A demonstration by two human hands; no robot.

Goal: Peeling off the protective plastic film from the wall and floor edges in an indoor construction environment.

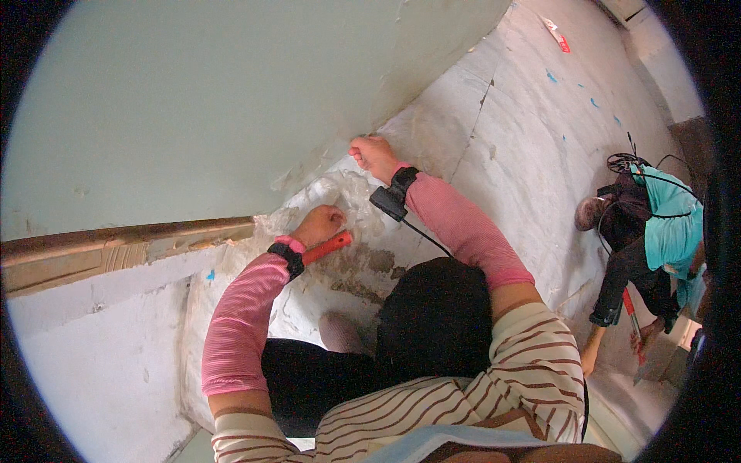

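Observation:
My left hand point(318, 224) is closed, low over the floor by the end of the wooden strip; what its fingers hold, if anything, is hidden. Just below it a red tool handle point(330, 247) with a hole in its end runs past the wrist; I cannot tell whether hand and handle touch. My right hand point(373, 156) is curled into a fist at the foot of the pale green wall panel point(231, 100). Anything inside that fist is out of sight. Wet-looking, rough pale patches point(345, 189) cover the floor between both hands.
At the right, another person point(656, 224) in a teal top bends down, a red-handled tool point(631, 309) by their hand. A wooden strip point(123, 255) edges the panel's bottom left. Blue scraps point(551, 76) and a red-and-white item point(556, 35) lie on the floor farther off.

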